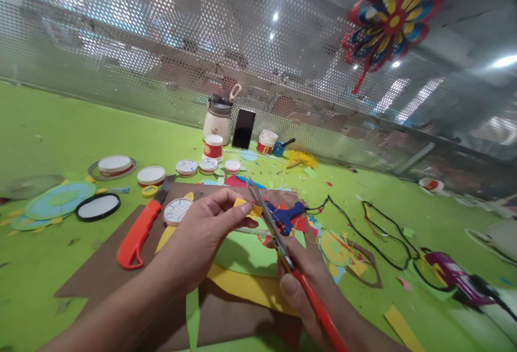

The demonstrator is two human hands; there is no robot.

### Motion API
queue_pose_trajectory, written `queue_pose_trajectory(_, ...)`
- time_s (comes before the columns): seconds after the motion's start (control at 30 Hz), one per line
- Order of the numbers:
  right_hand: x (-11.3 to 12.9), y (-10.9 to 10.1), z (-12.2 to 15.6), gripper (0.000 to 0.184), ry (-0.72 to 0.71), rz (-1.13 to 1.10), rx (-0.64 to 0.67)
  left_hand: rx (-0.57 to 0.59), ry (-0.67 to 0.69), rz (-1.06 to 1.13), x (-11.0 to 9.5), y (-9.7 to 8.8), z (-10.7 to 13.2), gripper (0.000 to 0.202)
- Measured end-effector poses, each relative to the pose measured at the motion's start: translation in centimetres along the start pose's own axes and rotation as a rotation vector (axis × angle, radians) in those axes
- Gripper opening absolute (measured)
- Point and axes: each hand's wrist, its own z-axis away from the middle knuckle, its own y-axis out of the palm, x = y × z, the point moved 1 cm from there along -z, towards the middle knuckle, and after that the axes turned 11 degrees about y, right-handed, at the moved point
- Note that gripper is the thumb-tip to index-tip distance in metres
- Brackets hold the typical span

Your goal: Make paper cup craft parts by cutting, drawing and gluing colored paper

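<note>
The left hand pinched a small yellow paper scrap, light and floppy, best held beside the cut; the right hand gripped red-handled scissors.

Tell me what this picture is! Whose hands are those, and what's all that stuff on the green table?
A person wears a camera on their head, so you see their own two hands from above. The left hand pinches a small yellow paper. The right hand holds red scissors, cutting that paper. On the green table lie brown card, an orange knife, round lids, a blue glue gun, a phone and a jar. A paper flower hangs above.
</note>
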Motion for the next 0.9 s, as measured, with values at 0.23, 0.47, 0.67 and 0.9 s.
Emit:
queue_pose_trajectory(0.23, -1.3, 0.0, -0.1, 0.053, 0.033, 0.012, 0.018, -0.015, 0.006, 0.014, 0.3, 0.0, -0.2, 0.012)
queue_pose_trajectory(0.47, -1.1, -1.3, -1.3, 0.046, 0.17, -0.171, 0.031, 0.095, -0.11, -0.011, 0.7, 0.0, -0.5, 0.018)
queue_pose_trajectory(0.67, -0.7, -1.8, -1.9, 0.033, 0.169, -0.428, 0.075, 0.434, -0.238, -0.186, 0.6, 0.5, -0.4, 0.022)
queue_pose_trajectory(0.9, -1.1, -1.3, -1.9, 0.033, 0.166, -0.311, 0.115, 0.515, -0.272, -0.184, 1.0, 1.6, 0.0, 0.022)
